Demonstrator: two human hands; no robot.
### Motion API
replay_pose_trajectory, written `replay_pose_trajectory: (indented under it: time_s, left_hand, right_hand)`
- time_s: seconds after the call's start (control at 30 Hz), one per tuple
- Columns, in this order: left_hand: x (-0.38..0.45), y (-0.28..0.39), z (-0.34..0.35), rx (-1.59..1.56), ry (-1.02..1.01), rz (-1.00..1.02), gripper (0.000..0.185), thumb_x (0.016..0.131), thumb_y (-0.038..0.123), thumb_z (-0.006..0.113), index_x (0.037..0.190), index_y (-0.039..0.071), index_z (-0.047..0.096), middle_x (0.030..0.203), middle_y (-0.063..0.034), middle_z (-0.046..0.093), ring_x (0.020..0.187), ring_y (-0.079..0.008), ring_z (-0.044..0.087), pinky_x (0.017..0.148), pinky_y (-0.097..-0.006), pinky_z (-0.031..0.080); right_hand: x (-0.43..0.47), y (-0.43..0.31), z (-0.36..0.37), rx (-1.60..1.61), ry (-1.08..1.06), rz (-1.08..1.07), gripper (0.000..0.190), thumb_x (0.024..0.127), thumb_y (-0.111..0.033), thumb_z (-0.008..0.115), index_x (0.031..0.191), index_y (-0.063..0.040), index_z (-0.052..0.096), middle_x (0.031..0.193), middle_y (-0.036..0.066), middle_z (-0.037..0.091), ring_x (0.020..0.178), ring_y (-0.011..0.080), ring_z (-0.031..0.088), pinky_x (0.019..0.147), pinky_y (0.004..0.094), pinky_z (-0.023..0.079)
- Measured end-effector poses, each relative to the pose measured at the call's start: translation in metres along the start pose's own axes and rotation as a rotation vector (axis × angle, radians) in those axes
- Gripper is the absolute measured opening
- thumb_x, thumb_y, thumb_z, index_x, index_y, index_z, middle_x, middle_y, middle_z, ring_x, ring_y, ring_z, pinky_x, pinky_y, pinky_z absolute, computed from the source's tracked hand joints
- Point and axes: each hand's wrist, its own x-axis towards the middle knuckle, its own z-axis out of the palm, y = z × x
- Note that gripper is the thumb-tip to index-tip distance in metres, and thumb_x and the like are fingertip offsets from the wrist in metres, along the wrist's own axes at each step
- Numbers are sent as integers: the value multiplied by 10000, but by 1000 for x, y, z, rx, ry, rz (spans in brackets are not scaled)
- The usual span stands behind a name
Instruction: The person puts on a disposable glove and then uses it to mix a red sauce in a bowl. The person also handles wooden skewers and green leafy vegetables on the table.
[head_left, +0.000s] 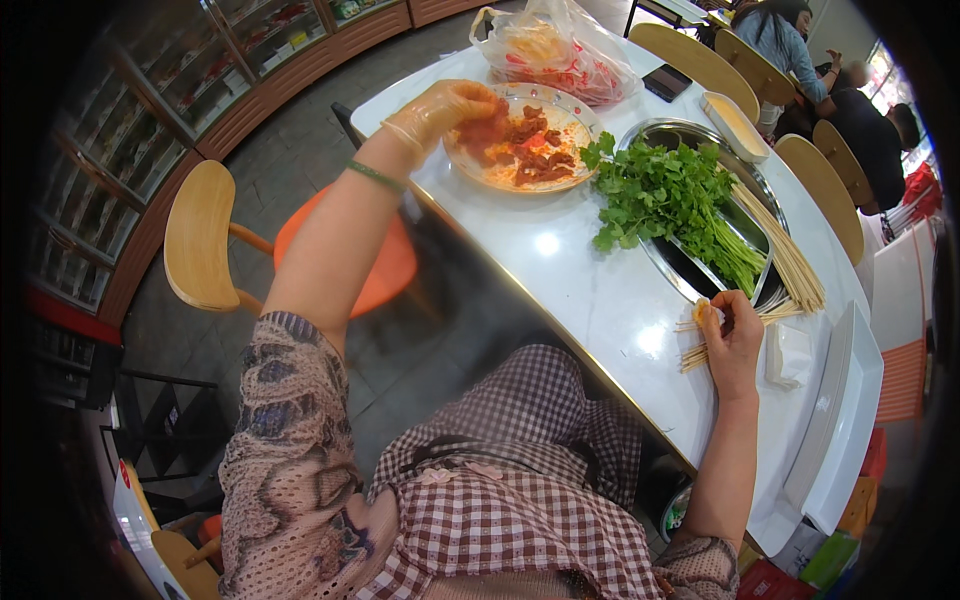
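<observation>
My left hand (442, 112), in a clear plastic glove, is over the left side of a round plate (581, 112). Its fingers pinch some red marinated meat (487, 131), blurred by motion. More strips of the sauced meat (544, 166) lie on the plate. Bare, my right hand (731, 337) grips a small crumpled wad, perhaps tissue, with orange stains (703, 311). Thin wooden skewers (694, 358) lie beneath and beside that hand. Just beyond it, a bunch of cilantro (675, 195) rests in a metal tray on a steel basin (660, 274).
A long bundle of skewers (780, 244) leans across the basin's right side. Behind the plate sits a plastic bag (566, 56) of food, near a phone (667, 82). Folded napkins (787, 356) and long white trays (840, 420) are at right. An orange-seated chair (375, 262) stands left; people sit beyond.
</observation>
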Motion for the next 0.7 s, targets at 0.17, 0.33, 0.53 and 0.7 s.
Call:
replay_pose_trajectory:
  time_s: [0.17,0.33,0.53,0.7]
  left_hand:
    - [2,-2,5,118,-141,62,181,952,145,763,1100,41,764,1015,-47,759,956,-124,686,862,-278,542]
    - [14,-13,33,646,-194,263,152,926,179,755,1049,93,778,916,-47,747,803,-149,698,670,-322,572]
    - [15,-25,52,1076,9,420,167,849,194,808,960,75,768,915,-132,738,841,-307,681,749,-405,530]
    - [11,-24,49,1020,108,431,161,859,179,778,975,71,752,898,-141,735,824,-322,680,738,-416,532]
  right_hand:
    - [0,0,0,3,3,-22,116,940,0,703,899,-11,595,764,7,558,618,71,445,538,241,375]
    - [0,0,0,-11,0,-11,116,941,-8,706,902,-8,596,759,11,563,616,74,447,539,245,376]
    - [0,0,0,6,-1,-2,128,941,-13,711,893,-12,592,753,6,555,613,73,444,537,242,376]
    - [0,-2,0,23,-13,21,139,938,-14,717,892,-12,586,751,1,552,616,71,448,534,240,381]
